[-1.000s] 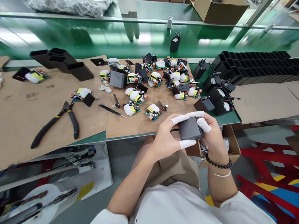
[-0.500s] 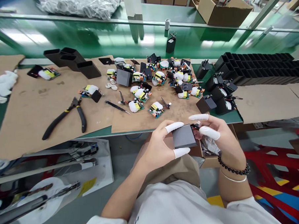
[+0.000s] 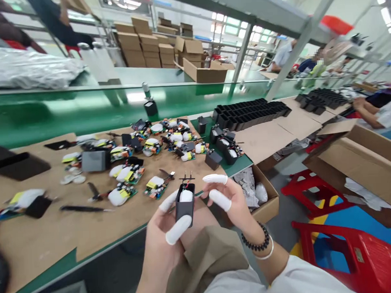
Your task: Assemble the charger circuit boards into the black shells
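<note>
My left hand (image 3: 168, 225), with white finger cots on thumb and finger, is closed around a black adapter housing (image 3: 184, 214). The housing stands tilted with its mouth up, and a white-covered circuit board shows inside. A cap with two plug pins (image 3: 187, 179) sticks out at the top on thin wires. Just right of the housing is my right hand (image 3: 225, 197), also in finger cots, its fingers apart and nothing visible in them. Several loose circuit boards (image 3: 156, 187) lie on the cardboard beyond my hands, near a black-handled tweezer-like tool (image 3: 84, 208).
Rows of empty black housings (image 3: 252, 113) stand at the right back. Filled housings (image 3: 226, 147) sit nearer. An open carton (image 3: 266, 204) of plastic-wrapped parts is below the table edge, with red stools (image 3: 365, 251) to the right. Other people (image 3: 375, 112) sit farther along.
The view has swung up and right. My left hand has turned the housing so its open end faces up; my right hand has moved off the wires and plug cap.
</note>
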Demonstrator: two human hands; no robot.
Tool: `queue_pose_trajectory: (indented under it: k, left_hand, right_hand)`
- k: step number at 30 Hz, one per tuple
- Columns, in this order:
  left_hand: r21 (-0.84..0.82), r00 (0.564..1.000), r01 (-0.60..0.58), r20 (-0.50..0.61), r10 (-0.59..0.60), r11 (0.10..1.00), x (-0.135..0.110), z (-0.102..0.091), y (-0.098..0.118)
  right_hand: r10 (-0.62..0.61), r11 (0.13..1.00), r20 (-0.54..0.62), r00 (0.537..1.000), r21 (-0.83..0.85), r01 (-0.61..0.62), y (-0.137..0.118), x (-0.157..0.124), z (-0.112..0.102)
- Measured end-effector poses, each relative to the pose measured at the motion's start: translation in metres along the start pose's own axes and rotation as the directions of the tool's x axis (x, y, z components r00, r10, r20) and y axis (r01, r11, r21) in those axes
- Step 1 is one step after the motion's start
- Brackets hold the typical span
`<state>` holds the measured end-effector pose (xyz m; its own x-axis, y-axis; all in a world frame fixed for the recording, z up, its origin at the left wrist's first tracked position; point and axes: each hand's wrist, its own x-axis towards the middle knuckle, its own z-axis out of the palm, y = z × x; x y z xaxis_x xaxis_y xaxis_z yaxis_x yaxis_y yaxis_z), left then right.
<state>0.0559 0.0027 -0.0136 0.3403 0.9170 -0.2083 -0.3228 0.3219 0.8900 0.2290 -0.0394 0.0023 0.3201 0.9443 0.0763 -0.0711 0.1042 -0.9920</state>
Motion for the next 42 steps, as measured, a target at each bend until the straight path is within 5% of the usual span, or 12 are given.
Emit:
queue_pose_trajectory:
  k: [2,5,7,10,15,22,28,31,33,37,40,42]
  left_hand:
    - [0.248,0.947,-0.294,-0.054,0.317,0.923,0.002,0.011,0.002]
    - [0.535,0.716,-0.622,0.092,0.692,0.572,0.005,0.025,0.008]
    - [0.584,0.577,-0.719,0.201,0.792,0.376,0.007,0.034,0.012]
    - [0.511,0.481,-0.805,0.266,0.835,0.301,0.012,0.05,0.018]
    - [0.29,0.513,-0.851,0.281,0.811,0.438,0.026,0.074,0.02]
    - [0.036,0.749,-0.617,0.334,0.572,0.786,0.042,0.067,0.018]
    - [0.049,0.746,-0.625,0.329,0.578,0.779,0.044,0.062,0.018]
    - [0.153,0.725,-0.677,0.308,0.616,0.72,0.039,0.052,0.022]
    - [0.254,0.718,-0.694,0.322,0.618,0.674,0.033,0.032,0.023]
    - [0.519,0.712,-0.671,0.252,0.655,0.53,0.021,-0.04,0.017]
    - [0.738,0.72,-0.456,-0.022,0.693,0.498,0.022,-0.098,0.01]
    - [0.804,0.681,-0.324,-0.167,0.713,0.498,0.026,-0.125,0.006]
  right_hand:
    - [-0.049,0.997,0.03,0.998,0.055,0.048,-0.01,-0.01,0.009]
    - [-0.06,0.975,-0.02,0.998,0.212,0.063,-0.016,-0.01,0.022]
    - [-0.045,0.94,-0.079,0.996,0.333,0.069,-0.017,-0.005,0.027]
    - [-0.065,0.901,-0.178,0.982,0.413,0.134,-0.02,-0.001,0.028]
    - [-0.176,0.921,-0.301,0.937,0.287,0.265,-0.027,-0.005,0.018]
    - [-0.333,0.943,-0.302,0.893,-0.125,0.309,-0.023,-0.009,0.007]
    - [-0.336,0.936,-0.259,0.906,-0.2,0.29,-0.026,-0.006,0.014]
    - [-0.145,0.989,-0.169,0.975,-0.063,0.136,-0.029,0.002,0.013]
    - [0.07,0.996,0.009,0.998,0.06,-0.07,-0.029,0.011,0.009]
    - [0.353,0.927,0.335,0.874,0.002,-0.375,-0.031,0.071,0.001]
    - [0.289,0.917,0.242,0.926,-0.346,-0.196,-0.042,0.166,0.014]
    - [0.203,0.798,0.176,0.963,-0.6,-0.059,-0.049,0.24,0.035]
